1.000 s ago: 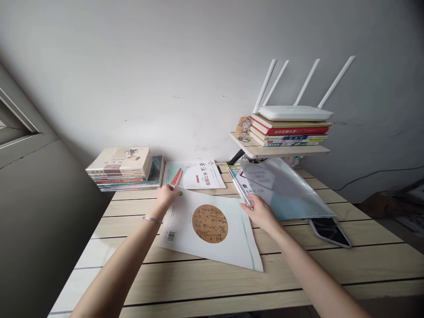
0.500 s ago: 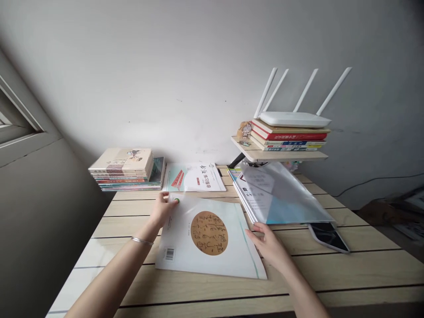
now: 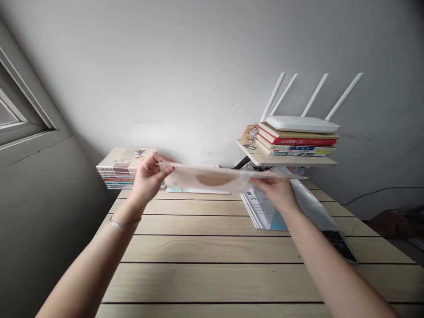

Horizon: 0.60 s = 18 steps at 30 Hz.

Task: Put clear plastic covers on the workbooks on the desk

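Between my two hands, a thin white book [image 3: 185, 177] with a brown round picture on its cover is held up off the table, tilted nearly edge-on and blurred by motion. My left hand [image 3: 147, 179] pinches its left end, thumb in front. The right end is gripped by my right hand [image 3: 276, 191], whose fingertips are partly hidden. Behind the held book, another white book [image 3: 198, 191] lies flat, mostly covered from view. To the left rear, close to my left hand, stands a stack of books [image 3: 115, 167].
Below my right hand lie books in a clear plastic sleeve [image 3: 265, 212], with a dark phone [image 3: 342, 248] sticking out beside them. A small raised shelf [image 3: 291, 160] carries several books [image 3: 298, 142], a white router [image 3: 303, 123] and a small figurine [image 3: 250, 133]. The slatted table [image 3: 205, 251] meets a wall.
Both hands have lifted the white book from the table and moved it up and away from me. Its cover has tipped from facing up to nearly edge-on. The view has shifted slightly.
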### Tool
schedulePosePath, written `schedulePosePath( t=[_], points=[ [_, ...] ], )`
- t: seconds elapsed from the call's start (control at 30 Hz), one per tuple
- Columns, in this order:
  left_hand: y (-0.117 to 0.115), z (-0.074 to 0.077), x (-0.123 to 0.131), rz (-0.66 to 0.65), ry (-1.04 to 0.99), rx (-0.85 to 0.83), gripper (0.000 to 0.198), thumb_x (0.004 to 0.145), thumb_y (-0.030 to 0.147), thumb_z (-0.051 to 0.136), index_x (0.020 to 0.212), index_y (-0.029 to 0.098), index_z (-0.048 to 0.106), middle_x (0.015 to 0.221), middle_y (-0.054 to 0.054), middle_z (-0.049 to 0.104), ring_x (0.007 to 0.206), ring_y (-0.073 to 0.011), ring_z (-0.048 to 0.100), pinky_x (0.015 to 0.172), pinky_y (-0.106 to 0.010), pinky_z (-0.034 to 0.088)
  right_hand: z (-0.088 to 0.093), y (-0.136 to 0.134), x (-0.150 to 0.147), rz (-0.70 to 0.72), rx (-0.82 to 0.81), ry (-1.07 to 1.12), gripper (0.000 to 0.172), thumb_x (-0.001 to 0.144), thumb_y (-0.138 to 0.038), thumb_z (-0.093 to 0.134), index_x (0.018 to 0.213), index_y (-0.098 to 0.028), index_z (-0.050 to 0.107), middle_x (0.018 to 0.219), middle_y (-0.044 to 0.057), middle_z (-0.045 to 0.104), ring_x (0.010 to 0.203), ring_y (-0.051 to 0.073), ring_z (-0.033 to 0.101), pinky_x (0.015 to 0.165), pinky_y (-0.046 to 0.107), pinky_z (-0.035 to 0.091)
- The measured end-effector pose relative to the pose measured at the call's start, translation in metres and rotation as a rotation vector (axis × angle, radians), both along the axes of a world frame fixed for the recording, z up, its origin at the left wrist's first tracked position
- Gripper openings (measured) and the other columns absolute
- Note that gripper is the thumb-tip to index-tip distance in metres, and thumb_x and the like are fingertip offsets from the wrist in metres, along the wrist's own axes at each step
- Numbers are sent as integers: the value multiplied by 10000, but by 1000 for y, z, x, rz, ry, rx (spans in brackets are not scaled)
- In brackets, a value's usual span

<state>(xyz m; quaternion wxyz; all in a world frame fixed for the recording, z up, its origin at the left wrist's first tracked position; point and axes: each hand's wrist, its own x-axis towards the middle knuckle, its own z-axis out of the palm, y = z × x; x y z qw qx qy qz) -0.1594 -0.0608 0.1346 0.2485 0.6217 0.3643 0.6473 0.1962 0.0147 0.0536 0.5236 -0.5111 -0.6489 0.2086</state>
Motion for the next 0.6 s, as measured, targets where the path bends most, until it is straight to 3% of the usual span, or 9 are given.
schedulePosePath(
  t=[0.07, 0.13, 0.3, 0.4, 0.47, 0.6],
  points=[
    [15, -4, -8, 23, 185, 61, 108, 745, 203, 628, 700, 200, 530, 830, -35, 714, 956, -197, 643, 876, -368, 497, -4, 27, -2, 53, 116, 95, 251, 728, -362, 648, 888, -177, 709, 962, 90, 732, 943, 260, 670, 881, 425, 520],
    [29, -26, -15, 46, 365, 71, 124, 756, 116, 559, 664, 198, 542, 854, -56, 731, 1045, -202, 613, 919, -383, 475, -20, 49, -5, 122, 105, 111, 236, 732, -322, 615, 886, -174, 716, 1067, 98, 712, 1023, 243, 650, 950, 403, 488],
    [40, -128, -24, 129, 677, -105, 214, 781, 59, 500, 637, 205, 559, 900, -52, 747, 923, -188, 665, 854, -354, 507, -77, 70, -9, 203, -105, -239, 214, 718, -215, 558, 817, -179, 744, 1080, 73, 718, 1007, 237, 665, 937, 407, 497],
    [33, -170, -32, 55, 849, -148, 212, 809, 78, 481, 679, 210, 584, 979, -48, 742, 1024, -198, 648, 901, -360, 500, -94, 64, -5, 291, -120, -376, 242, 723, -154, 559, 824, -235, 763, 1069, 23, 726, 1014, 218, 660, 972, 407, 475],
    [26, -180, -38, 28, 920, -140, 199, 835, 110, 470, 738, 211, 612, 1035, -51, 731, 1078, -204, 629, 933, -374, 492, -95, 58, 0, 342, -79, -549, 317, 774, -130, 520, 932, -270, 757, 1143, 6, 697, 1084, 203, 624, 1010, 406, 446],
    [10, -177, -48, -6, 976, -123, 215, 888, 190, 435, 874, 208, 649, 1111, -69, 704, 1102, -201, 619, 959, -383, 491, -88, 44, 7, 366, 14, -869, 499, 801, -36, 432, 1142, -302, 681, 1262, 10, 629, 1183, 204, 558, 1000, 417, 459]
  ],
)
